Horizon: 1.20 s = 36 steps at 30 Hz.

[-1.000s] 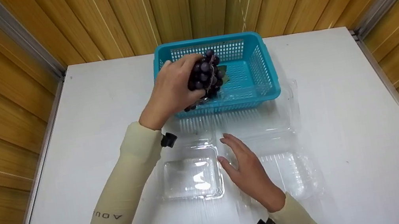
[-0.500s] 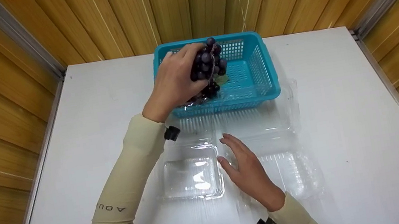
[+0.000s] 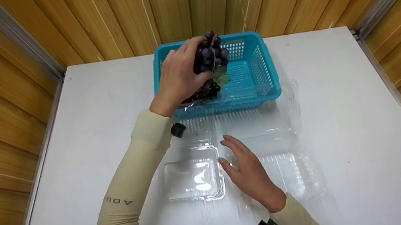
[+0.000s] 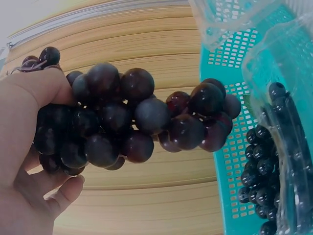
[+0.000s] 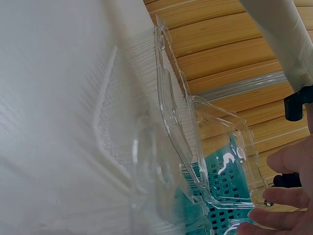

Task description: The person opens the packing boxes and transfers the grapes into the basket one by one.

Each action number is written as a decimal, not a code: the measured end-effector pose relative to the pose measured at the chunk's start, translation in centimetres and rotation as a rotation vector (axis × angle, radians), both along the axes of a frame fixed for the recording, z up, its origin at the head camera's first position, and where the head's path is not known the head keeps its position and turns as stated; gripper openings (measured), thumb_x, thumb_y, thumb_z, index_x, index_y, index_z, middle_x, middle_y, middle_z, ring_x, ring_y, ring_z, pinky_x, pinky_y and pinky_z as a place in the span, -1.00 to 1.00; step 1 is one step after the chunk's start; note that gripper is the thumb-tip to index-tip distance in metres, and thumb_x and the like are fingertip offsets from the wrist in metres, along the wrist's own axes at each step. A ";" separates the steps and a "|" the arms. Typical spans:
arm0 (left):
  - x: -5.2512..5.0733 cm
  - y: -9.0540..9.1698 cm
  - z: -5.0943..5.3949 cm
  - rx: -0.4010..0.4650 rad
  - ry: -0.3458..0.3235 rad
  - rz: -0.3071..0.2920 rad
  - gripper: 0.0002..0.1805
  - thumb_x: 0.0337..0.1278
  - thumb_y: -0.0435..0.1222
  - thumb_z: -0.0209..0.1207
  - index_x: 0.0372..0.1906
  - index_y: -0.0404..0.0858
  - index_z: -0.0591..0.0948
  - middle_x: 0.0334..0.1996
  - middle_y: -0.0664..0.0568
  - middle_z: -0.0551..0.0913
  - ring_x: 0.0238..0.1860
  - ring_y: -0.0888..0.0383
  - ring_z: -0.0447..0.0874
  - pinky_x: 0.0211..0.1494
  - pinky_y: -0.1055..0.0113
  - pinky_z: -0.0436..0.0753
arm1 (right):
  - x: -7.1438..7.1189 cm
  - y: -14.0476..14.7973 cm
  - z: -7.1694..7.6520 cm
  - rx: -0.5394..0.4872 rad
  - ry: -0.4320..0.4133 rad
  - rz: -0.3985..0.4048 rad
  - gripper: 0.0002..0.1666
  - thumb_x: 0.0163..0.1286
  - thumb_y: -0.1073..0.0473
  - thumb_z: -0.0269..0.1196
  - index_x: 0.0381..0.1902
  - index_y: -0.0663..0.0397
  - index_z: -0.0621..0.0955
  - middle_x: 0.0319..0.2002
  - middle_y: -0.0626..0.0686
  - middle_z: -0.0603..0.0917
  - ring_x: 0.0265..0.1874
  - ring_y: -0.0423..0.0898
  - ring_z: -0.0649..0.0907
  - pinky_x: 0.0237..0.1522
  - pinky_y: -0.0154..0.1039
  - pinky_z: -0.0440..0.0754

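Note:
A bunch of dark purple grapes (image 3: 211, 52) is gripped from its left side by my left hand (image 3: 178, 71), held up over the blue basket (image 3: 274, 72). In the left wrist view the bunch (image 4: 122, 117) hangs clear of the basket, fingers and thumb curled round its end. More dark grapes (image 4: 261, 166) lie in the basket, partly behind clear plastic. My right hand (image 3: 248, 171) holds nothing, fingers extended, between two opened clear plastic clamshell boxes. The left box (image 3: 188, 176) and right box (image 3: 291, 174) contain nothing visible; whether the right hand touches either is unclear.
The lids (image 3: 258, 121) of the boxes stand toward the basket's front, overlapping it in view. A green leaf (image 3: 221, 76) shows inside the basket. White table (image 3: 353, 112) surrounds everything, with wood-panelled walls (image 3: 207, 2) behind and at the sides.
My left hand has risen and moved slightly right and away from me, lifting the grape bunch higher over the basket. The leaf shows more fully. My right hand has stayed put.

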State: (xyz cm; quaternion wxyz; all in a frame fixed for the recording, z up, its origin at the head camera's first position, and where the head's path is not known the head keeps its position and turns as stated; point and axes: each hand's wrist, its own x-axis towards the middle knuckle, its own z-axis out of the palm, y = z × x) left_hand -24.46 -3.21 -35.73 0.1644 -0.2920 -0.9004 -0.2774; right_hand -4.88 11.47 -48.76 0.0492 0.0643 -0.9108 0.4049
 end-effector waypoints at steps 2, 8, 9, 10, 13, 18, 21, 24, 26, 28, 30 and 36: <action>-0.2 0.2 -0.3 0.020 -0.004 0.008 -0.35 0.10 -0.08 0.27 0.30 -0.17 0.39 0.22 0.00 0.55 0.13 0.06 0.57 0.21 0.19 0.52 | 0.0 0.0 0.0 0.001 0.001 0.000 -0.45 0.37 0.05 0.24 0.28 0.01 0.44 0.38 0.05 0.40 0.38 -0.01 0.40 0.33 0.01 0.42; -0.7 0.7 -1.0 0.034 -0.055 0.045 -0.33 0.11 -0.07 0.27 0.33 -0.13 0.36 0.25 0.02 0.52 0.09 0.04 0.60 0.21 0.17 0.57 | 0.1 0.1 -0.2 0.004 -0.006 -0.001 -0.47 0.38 0.04 0.24 0.26 -0.02 0.45 0.38 0.04 0.40 0.38 -0.02 0.40 0.34 0.00 0.41; -0.8 0.8 -1.1 0.033 -0.064 0.052 -0.32 0.11 -0.07 0.27 0.33 -0.12 0.36 0.25 0.02 0.52 0.08 0.04 0.61 0.20 0.17 0.58 | 0.1 0.1 -0.2 0.002 -0.005 0.000 -0.48 0.38 0.04 0.24 0.26 0.00 0.45 0.38 0.05 0.40 0.38 -0.02 0.40 0.33 0.00 0.41; -0.8 0.9 -1.2 0.032 -0.074 0.059 -0.32 0.11 -0.07 0.27 0.33 -0.12 0.35 0.26 0.02 0.52 0.08 0.04 0.61 0.19 0.16 0.59 | 0.1 0.1 -0.2 0.000 -0.004 0.002 -0.48 0.38 0.05 0.24 0.25 0.01 0.46 0.38 0.05 0.40 0.38 -0.02 0.40 0.33 0.01 0.41; -0.9 1.2 -1.5 0.036 -0.104 0.074 -0.32 0.11 -0.07 0.27 0.33 -0.12 0.35 0.26 0.02 0.52 0.09 0.05 0.60 0.20 0.15 0.58 | 0.1 0.1 -0.3 -0.003 -0.003 0.002 -0.49 0.38 0.05 0.24 0.24 0.02 0.47 0.37 0.06 0.40 0.38 -0.01 0.41 0.32 0.02 0.42; -1.1 1.8 -2.0 0.052 -0.161 0.097 -0.32 0.11 -0.06 0.28 0.32 -0.10 0.34 0.26 0.01 0.52 0.14 0.07 0.57 0.27 0.14 0.54 | 0.2 0.2 -0.3 -0.008 -0.014 0.000 -0.50 0.38 0.04 0.24 0.23 0.03 0.47 0.38 0.04 0.40 0.38 0.00 0.41 0.32 0.04 0.42; -1.2 2.0 -2.3 0.047 -0.196 0.118 -0.31 0.10 -0.05 0.29 0.32 -0.11 0.33 0.25 0.01 0.52 0.16 0.08 0.55 0.30 0.13 0.52 | 0.2 0.2 -0.3 -0.013 -0.021 0.001 -0.51 0.38 0.04 0.23 0.22 0.02 0.48 0.38 0.04 0.39 0.38 -0.01 0.40 0.33 0.04 0.42; -1.4 2.2 -2.5 0.032 -0.235 0.134 -0.31 0.11 -0.04 0.28 0.32 -0.10 0.32 0.24 0.01 0.53 0.16 0.08 0.54 0.30 0.12 0.51 | 0.2 0.2 -0.4 -0.014 -0.021 0.001 -0.53 0.38 0.04 0.23 0.20 0.01 0.49 0.38 0.03 0.39 0.38 -0.02 0.40 0.33 0.03 0.42; -1.5 2.4 -2.7 0.027 -0.252 0.139 -0.32 0.11 -0.04 0.28 0.31 -0.10 0.32 0.23 0.01 0.53 0.16 0.09 0.54 0.29 0.11 0.51 | 0.3 0.2 -0.4 -0.013 -0.018 0.003 -0.55 0.38 0.05 0.24 0.18 0.01 0.51 0.38 0.02 0.39 0.38 -0.02 0.40 0.32 0.02 0.43; -1.6 2.5 -2.9 0.023 -0.269 0.144 -0.32 0.12 -0.03 0.28 0.31 -0.09 0.32 0.23 0.02 0.53 0.17 0.10 0.53 0.30 0.12 0.51 | 0.3 0.2 -0.5 -0.015 -0.010 0.008 -0.56 0.38 0.05 0.24 0.17 0.02 0.52 0.38 0.03 0.40 0.37 -0.02 0.41 0.31 0.02 0.44; -1.7 2.7 -3.1 0.026 -0.284 0.150 -0.33 0.12 -0.03 0.28 0.31 -0.09 0.32 0.23 0.03 0.53 0.16 0.12 0.53 0.30 0.13 0.50 | 0.2 0.3 -0.6 -0.014 -0.002 0.015 -0.58 0.38 0.06 0.24 0.15 0.04 0.52 0.37 0.05 0.41 0.37 -0.01 0.42 0.30 0.02 0.45; -2.1 3.4 -3.5 0.030 -0.374 0.188 -0.33 0.13 -0.04 0.27 0.31 -0.08 0.31 0.24 0.03 0.51 0.17 0.12 0.51 0.32 0.15 0.50 | 0.2 0.3 -0.8 -0.019 -0.001 0.020 -0.60 0.38 0.07 0.24 0.13 0.06 0.54 0.36 0.06 0.42 0.36 -0.01 0.43 0.30 0.01 0.44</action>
